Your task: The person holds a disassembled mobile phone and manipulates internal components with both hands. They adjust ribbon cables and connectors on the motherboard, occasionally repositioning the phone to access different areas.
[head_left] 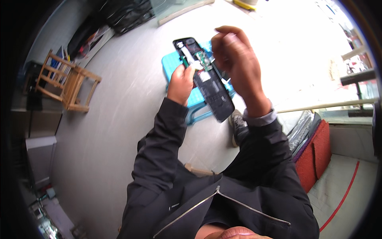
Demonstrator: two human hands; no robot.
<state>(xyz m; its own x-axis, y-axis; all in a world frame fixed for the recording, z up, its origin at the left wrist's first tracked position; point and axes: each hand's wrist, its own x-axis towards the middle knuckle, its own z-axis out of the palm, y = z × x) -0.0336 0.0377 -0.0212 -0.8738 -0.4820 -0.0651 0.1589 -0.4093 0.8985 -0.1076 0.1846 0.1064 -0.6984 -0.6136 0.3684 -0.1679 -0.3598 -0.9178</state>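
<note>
My left hand (181, 83) is closed around the left edge of a long, opened black plastic casing (215, 95). A small green circuit board (205, 60) and white parts show near its middle and far half. To the right of the casing, my right hand (240, 59) is raised with its fingers curled. Motion blurs those fingers, and I cannot make out anything between them. Below the casing stands a light blue plastic stool (172, 60), partly covered by the casing and my hands.
A wooden chair (71, 89) stands at the left. Beside my right arm, a red mat (315, 156) leans next to plastic-wrapped goods (301, 129). Black bags (126, 16) lie at the far left. My shoe (238, 123) is near the stool.
</note>
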